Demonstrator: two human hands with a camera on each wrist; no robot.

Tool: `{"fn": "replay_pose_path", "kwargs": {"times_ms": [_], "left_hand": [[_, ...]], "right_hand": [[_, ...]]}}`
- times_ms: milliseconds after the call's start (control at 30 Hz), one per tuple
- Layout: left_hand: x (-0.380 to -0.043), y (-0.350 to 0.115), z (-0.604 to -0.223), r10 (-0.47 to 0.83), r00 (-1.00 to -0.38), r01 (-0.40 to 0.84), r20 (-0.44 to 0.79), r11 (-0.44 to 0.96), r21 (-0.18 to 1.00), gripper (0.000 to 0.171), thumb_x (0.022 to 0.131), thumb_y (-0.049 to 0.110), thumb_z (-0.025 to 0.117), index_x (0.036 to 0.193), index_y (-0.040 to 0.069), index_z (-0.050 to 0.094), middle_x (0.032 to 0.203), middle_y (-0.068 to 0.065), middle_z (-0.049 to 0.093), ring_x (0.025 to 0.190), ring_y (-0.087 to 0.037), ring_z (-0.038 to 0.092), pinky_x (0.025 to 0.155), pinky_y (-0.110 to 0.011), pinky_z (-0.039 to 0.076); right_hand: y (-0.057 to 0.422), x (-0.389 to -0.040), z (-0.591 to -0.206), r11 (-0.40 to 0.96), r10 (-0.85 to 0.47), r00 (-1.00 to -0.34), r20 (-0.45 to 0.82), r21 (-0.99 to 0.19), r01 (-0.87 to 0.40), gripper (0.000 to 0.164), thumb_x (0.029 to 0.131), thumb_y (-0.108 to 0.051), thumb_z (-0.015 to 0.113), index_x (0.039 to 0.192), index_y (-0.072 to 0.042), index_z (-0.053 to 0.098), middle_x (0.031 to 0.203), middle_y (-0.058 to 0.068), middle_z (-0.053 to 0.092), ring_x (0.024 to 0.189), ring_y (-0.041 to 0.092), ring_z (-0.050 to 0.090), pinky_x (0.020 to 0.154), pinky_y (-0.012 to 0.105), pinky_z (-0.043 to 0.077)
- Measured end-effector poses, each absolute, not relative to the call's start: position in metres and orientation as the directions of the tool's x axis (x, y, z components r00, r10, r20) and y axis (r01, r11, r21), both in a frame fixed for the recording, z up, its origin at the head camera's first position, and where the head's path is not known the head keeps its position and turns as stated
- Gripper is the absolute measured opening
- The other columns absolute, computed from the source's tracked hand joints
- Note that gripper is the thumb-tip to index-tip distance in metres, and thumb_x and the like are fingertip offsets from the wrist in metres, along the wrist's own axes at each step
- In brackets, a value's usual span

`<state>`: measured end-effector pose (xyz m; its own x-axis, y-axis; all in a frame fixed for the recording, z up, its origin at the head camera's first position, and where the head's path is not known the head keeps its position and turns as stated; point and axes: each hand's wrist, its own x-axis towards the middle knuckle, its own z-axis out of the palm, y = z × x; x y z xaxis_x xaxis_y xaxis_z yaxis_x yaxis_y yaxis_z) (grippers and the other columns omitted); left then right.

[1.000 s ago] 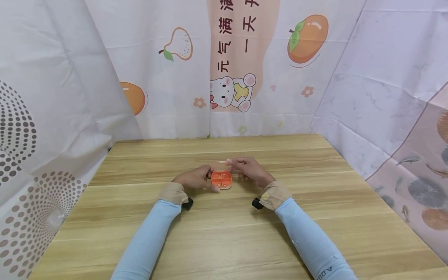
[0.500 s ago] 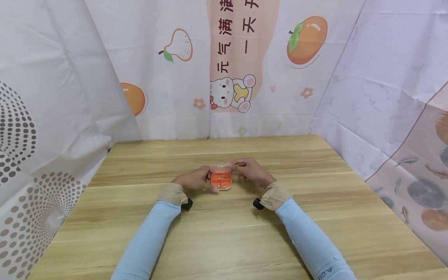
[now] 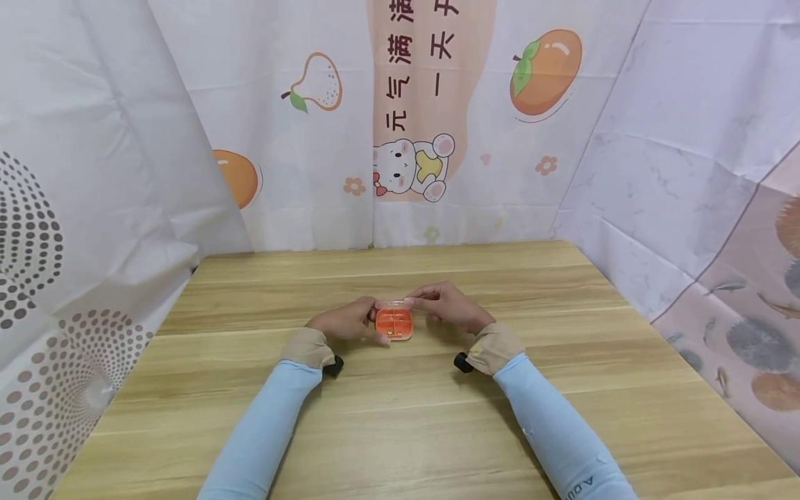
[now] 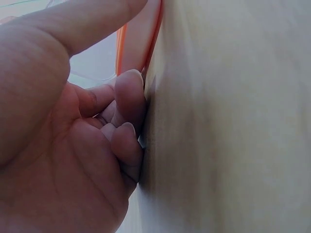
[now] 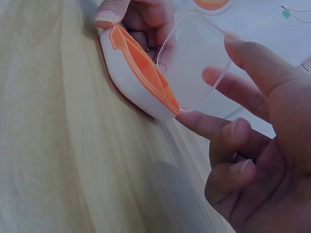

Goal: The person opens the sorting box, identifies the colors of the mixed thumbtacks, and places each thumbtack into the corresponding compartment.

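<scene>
A small pill box (image 3: 394, 316) with a white outer shell and an orange divided tray stands on the wooden table, tiny pieces lying in its compartments. Its clear lid (image 5: 194, 58) is raised along the far side, seen nearly edge-on in the head view. My left hand (image 3: 351, 321) grips the left side of the box, thumb at the near corner and fingers behind. With thumb and index finger, my right hand (image 3: 451, 305) pinches the lid's right edge; another fingertip meets the box's corner in the right wrist view. The left wrist view shows the box only partly, behind the thumb.
The wood-grain table (image 3: 400, 430) extends around both forearms. A printed curtain (image 3: 281, 160) hangs beyond its far edge, with further cloth at both sides. Black wrist cameras sit beneath the wrists, above pale blue sleeves (image 3: 262, 423).
The clear lid has swung up from leaning back and shows narrower in the head view, my right fingers moving slightly with it. My left hand and the box have stayed nearly in place.
</scene>
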<state>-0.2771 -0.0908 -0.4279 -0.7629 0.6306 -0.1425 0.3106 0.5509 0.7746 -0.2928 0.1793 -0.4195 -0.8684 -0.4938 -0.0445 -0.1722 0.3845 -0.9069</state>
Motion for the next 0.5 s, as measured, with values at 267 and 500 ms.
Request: {"fn": "replay_pose_path", "kwargs": {"times_ms": [267, 500], "left_hand": [[-0.2775, -0.0898, -0.4271, 0.619, -0.77, 0.315, -0.155, 0.58, 0.752, 0.07, 0.076, 0.044, 0.081, 0.122, 0.007, 0.045, 0.112, -0.007, 0.05, 0.097, -0.022, 0.047, 0.083, -0.033, 0.04], [-0.278, -0.0899, -0.4267, 0.633, -0.761, 0.325, -0.143, 0.562, 0.76, 0.069, 0.076, 0.042, 0.081, 0.124, 0.007, 0.046, 0.111, -0.007, 0.052, 0.097, -0.022, 0.048, 0.083, -0.032, 0.04]], "right_hand": [[0.1806, -0.293, -0.4191, 0.402, -0.511, -0.859, -0.035, -0.893, -0.202, 0.041, 0.086, -0.051, 0.068, 0.114, -0.022, 0.072, 0.106, 0.009, 0.069, 0.055, 0.015, 0.04, 0.05, 0.028, 0.035], [0.1815, -0.2945, -0.4212, 0.404, -0.563, -0.826, 0.006, -0.87, -0.282, 0.04, 0.087, -0.05, 0.068, 0.113, -0.021, 0.074, 0.11, -0.002, 0.069, 0.085, 0.018, 0.056, 0.068, 0.033, 0.046]]}}
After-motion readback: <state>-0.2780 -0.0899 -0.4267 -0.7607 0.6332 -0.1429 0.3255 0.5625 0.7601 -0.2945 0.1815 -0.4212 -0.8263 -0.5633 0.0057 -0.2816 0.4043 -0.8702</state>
